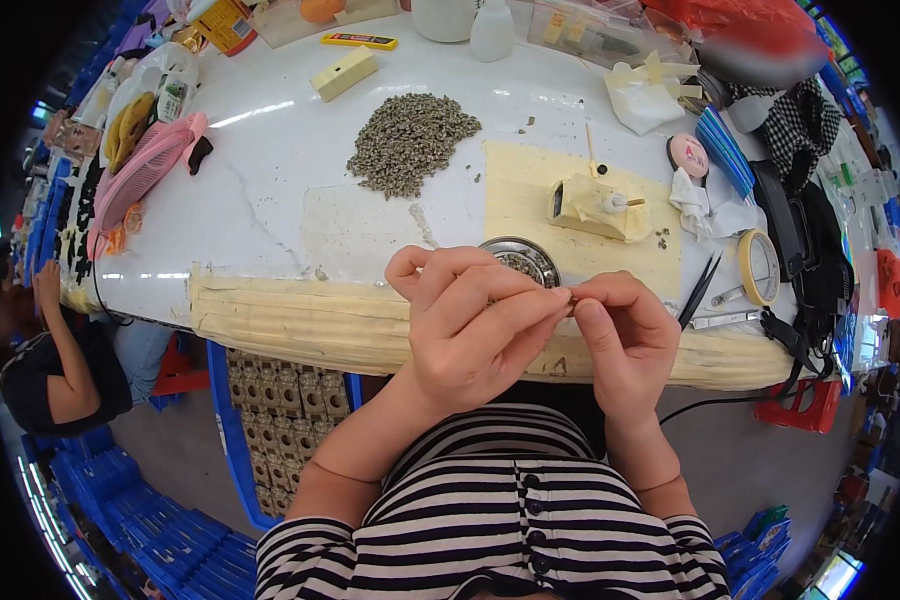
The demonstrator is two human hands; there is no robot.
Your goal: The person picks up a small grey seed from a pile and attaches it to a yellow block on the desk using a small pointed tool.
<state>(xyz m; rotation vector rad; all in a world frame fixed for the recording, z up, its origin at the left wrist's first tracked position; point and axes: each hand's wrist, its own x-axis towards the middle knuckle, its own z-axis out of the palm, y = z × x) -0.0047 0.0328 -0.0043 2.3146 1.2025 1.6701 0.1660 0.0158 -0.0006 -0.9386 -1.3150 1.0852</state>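
My left hand (475, 325) and my right hand (625, 340) meet above the table's near edge, fingertips pinched together. Something tiny sits between them, too small to make out. Just behind the fingers stands a round metal dish (535, 252) with small pieces in it, partly hidden by my hands. Farther back lies a heap of small grey-brown metal pieces (410, 140). To the right, a block wrapped in cream tape (580, 212) with a thin stick on it rests on a cream-taped patch (515, 180).
Black tweezers (700, 290) and a tape roll (758, 268) lie at right. A pink mesh slipper-like item (145, 180) is at left, a pale yellow block (345, 74) at back. Below the table, a blue crate (232, 440) holds metal parts. Another person (70, 370) sits at far left.
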